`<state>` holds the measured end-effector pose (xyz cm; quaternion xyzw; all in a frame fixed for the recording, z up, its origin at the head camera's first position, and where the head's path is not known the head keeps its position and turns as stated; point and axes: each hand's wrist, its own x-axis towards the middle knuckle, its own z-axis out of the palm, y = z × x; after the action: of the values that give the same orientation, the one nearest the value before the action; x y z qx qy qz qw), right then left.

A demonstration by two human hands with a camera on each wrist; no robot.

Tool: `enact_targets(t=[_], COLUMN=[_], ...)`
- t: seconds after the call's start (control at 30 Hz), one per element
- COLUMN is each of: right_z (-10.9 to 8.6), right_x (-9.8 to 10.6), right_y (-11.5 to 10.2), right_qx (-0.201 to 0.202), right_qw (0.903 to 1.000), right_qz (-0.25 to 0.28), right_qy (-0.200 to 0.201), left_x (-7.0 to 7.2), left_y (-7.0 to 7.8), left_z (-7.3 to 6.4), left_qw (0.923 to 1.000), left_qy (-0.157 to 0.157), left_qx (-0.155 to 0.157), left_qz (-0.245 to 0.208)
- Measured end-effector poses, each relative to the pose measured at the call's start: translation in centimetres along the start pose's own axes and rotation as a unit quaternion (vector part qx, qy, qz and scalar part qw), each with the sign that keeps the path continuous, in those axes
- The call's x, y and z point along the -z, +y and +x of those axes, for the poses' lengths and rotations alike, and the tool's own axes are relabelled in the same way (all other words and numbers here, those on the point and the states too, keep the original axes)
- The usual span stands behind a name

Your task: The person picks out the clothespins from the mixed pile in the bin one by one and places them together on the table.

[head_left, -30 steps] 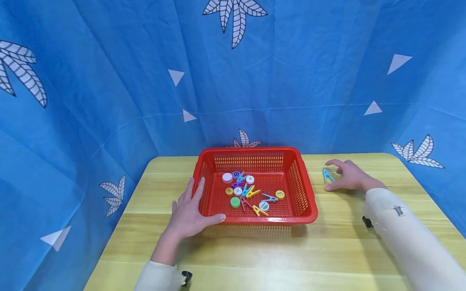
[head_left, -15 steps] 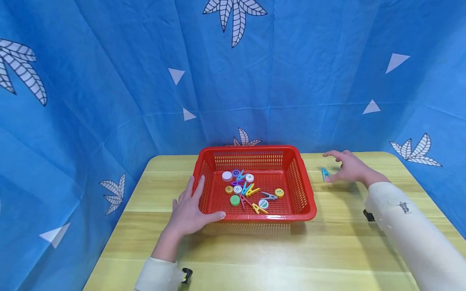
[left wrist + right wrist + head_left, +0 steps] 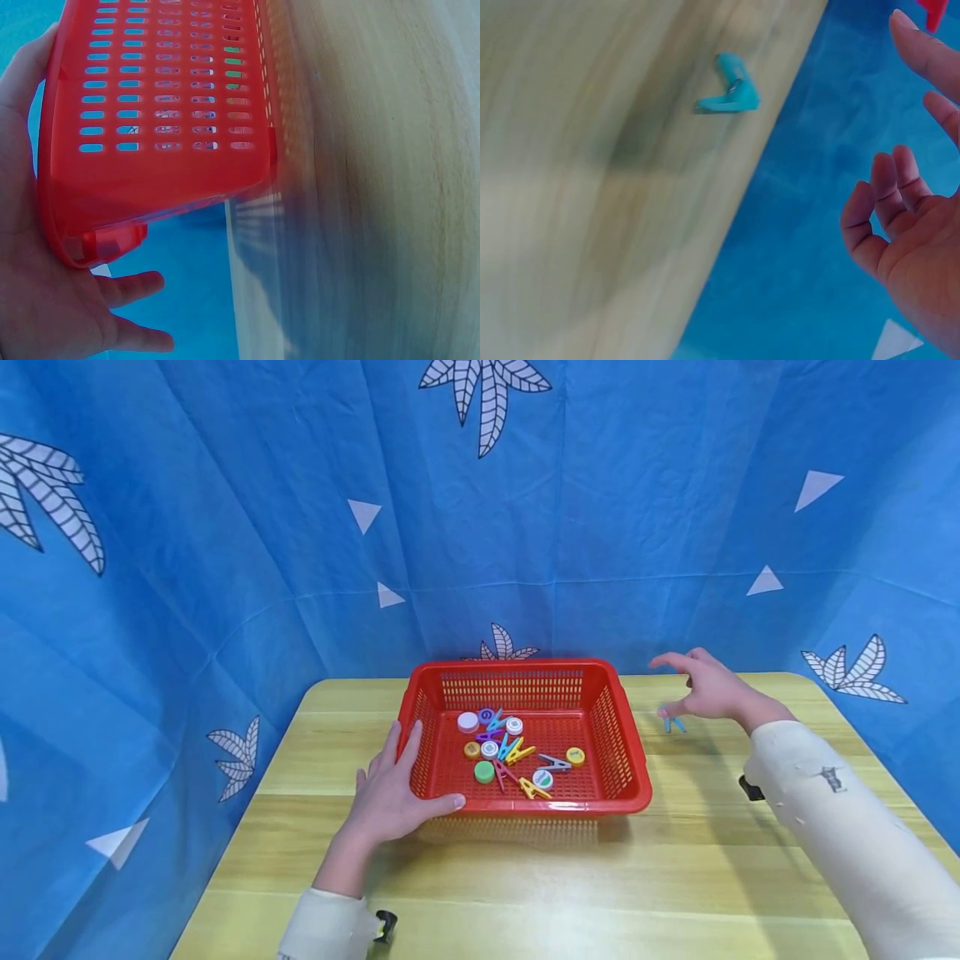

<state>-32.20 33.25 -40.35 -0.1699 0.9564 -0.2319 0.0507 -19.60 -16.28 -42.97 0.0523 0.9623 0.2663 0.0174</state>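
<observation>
My left hand (image 3: 386,797) rests at the left side of a red plastic basket (image 3: 633,768), fingers spread along the left rim and thumb lying at the front rim. In the left wrist view, the palm lies against the slotted end wall (image 3: 157,172). To the right of the basket, my right hand (image 3: 716,692) hovers over the table with fingers apart. A light blue clothespin (image 3: 739,97) lies on the tabletop below it; the right wrist view shows a gap between them. From the head view, the thumb partly covers this clothespin.
Inside the basket lie several bottle caps, among them a green one (image 3: 484,772), and several clothespins, including a yellow one (image 3: 534,789) and a grey one (image 3: 555,763). The wooden table (image 3: 525,893) ends at a blue patterned curtain (image 3: 637,510).
My right hand has risen away from the light blue clothespin, shifting toward the table's back edge and slightly left. The left hand and the basket stay in place.
</observation>
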Motion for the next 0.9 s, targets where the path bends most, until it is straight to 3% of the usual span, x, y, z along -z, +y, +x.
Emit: enact_targets(t=[0.3,0.9], right_z=[0.8,1.7], right_x=[0.8,1.8], right_y=[-2.2,-7.8], right_qx=[0.011,0.021], right_qw=[0.9997,0.9997], right_qz=[-0.006,0.006], right_qy=[0.020,0.011], left_x=[0.1,0.2], left_y=[0.1,0.1], left_z=[0.0,0.0], left_qw=[1.0000,1.0000], left_qy=[0.000,-0.001], left_qx=[-0.001,0.000], left_qz=[-0.004,-0.007])
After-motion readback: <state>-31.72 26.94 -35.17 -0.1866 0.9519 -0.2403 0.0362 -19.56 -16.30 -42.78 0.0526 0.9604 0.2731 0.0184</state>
